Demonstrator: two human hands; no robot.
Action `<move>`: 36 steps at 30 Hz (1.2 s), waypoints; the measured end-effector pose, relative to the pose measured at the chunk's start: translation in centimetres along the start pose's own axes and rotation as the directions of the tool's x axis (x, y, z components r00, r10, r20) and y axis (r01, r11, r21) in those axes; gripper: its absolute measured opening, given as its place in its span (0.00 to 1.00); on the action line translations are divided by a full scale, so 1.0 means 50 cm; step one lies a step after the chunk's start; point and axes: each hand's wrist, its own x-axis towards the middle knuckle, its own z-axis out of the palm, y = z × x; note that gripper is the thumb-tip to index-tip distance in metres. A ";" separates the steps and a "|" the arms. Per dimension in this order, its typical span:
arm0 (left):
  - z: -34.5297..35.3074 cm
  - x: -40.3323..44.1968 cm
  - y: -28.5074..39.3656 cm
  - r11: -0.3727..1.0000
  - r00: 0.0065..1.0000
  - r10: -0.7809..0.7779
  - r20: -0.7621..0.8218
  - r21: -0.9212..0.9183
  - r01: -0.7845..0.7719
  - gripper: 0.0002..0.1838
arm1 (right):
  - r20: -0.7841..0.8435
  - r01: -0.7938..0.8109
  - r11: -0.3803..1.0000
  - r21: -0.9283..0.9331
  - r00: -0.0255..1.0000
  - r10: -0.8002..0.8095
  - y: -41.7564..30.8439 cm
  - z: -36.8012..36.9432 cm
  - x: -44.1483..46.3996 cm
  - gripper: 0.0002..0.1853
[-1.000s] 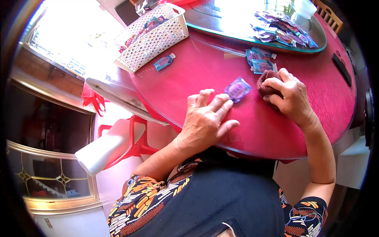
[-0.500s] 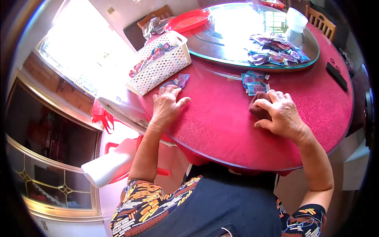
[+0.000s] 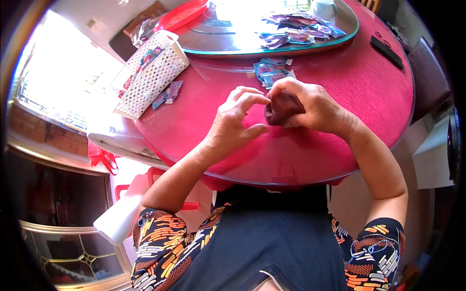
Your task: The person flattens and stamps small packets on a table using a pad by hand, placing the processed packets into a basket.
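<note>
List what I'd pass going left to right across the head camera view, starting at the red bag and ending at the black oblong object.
Red bag, white perforated basket, left hand, brown pouch-like item, right hand, black oblong object.

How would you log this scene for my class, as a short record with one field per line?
right hand: holding a brown object
left hand: raised beside it, contact unclear
table: red, bearing a turntable
packet pile: on the turntable
blue packets: just beyond the right hand
basket: white, perforated, colourful contents
beside basket: blue and purple packets
</note>
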 end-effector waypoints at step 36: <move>0.022 -0.005 0.006 0.956 0.995 -0.082 -0.061 -0.287 0.061 0.17 | 0.063 0.152 0.975 -0.163 0.988 -0.143 -0.019 -0.037 -0.007 0.12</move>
